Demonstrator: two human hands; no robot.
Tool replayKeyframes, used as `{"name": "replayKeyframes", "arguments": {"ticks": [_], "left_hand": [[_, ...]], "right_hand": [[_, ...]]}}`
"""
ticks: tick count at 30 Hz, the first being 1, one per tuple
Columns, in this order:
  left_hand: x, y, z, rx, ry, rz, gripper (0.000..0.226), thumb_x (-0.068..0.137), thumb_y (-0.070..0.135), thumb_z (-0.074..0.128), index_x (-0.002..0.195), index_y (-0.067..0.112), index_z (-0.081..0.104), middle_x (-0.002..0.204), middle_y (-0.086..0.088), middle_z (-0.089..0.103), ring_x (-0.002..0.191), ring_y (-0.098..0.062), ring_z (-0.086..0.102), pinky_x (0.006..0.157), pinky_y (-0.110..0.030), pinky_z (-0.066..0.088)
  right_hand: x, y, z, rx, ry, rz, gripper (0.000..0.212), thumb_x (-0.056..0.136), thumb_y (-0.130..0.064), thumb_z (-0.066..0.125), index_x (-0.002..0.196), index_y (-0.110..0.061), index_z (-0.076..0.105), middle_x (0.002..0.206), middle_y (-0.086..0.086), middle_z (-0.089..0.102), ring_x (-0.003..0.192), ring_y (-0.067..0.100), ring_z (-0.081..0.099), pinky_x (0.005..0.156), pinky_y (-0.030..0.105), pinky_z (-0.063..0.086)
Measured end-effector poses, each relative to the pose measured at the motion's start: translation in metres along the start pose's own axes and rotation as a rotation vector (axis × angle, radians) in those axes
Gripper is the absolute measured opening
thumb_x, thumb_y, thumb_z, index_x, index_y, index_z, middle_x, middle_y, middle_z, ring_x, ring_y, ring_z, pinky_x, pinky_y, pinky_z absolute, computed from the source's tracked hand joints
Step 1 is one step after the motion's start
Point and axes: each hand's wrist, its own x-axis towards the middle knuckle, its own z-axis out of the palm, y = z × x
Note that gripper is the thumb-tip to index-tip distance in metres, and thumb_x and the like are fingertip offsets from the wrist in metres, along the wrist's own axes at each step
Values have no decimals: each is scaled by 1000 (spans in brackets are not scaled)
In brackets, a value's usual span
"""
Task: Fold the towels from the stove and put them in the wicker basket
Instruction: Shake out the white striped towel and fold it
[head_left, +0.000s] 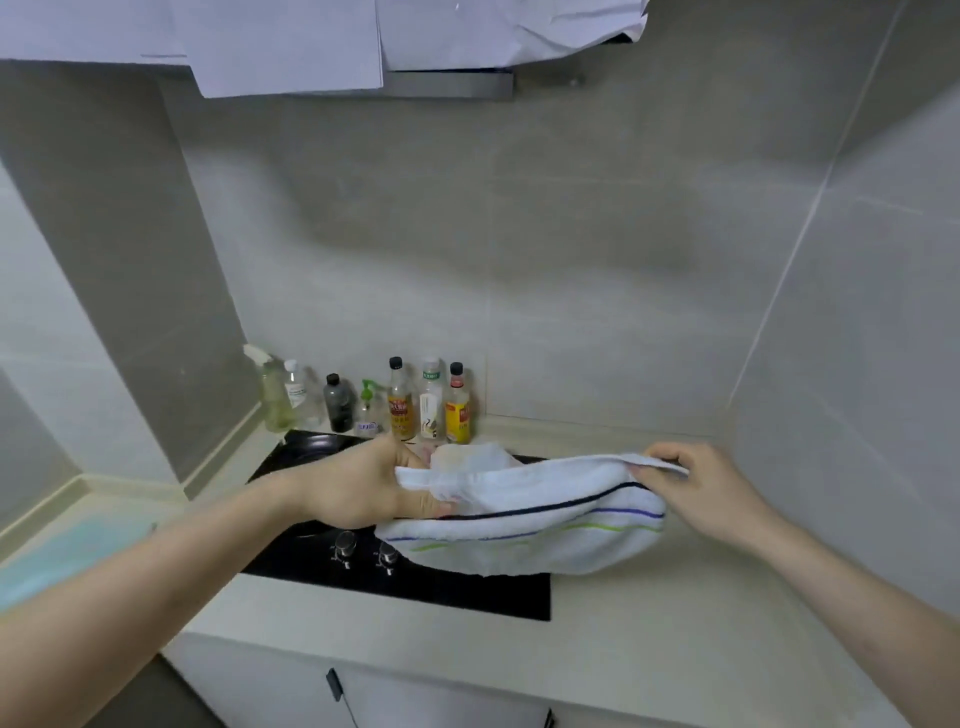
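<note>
Both bare forearms are reaching forward from the lower corners of the view, sleeves not in sight. The left hand is curling its fingers and thumb in a grip on the left end of the white towel with dark, purple and green stripes. The right hand is pinching the towel's right upper edge, knuckles up, wrist slightly bent.

stove: right half hidden under towel | second towel: mostly hidden at 12 o'clock | bottle labels: too small to read | forearms: cut by bottom edge
</note>
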Motion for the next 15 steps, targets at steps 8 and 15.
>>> {"name": "replayKeyframes", "arguments": {"ticks": [8,15], "left_hand": [[-29,-38,87,-57,-288,-134,44,96,46,69,54,35,65,53,14,50,52,-3,46,60,-17,35],[-40,-78,135,-71,-537,-305,58,77,76,71,95,21,78,74,4,56,69,-10,54,68,-24,49]], "right_hand": [[-77,52,62,-75,-520,229,49,92,-36,67,60,-20,35,62,-6,31,60,9,31,60,32,23],[-124,65,94,-31,-775,506,47,87,-42,68,50,-28,44,60,-7,38,56,16,46,56,26,42]]}}
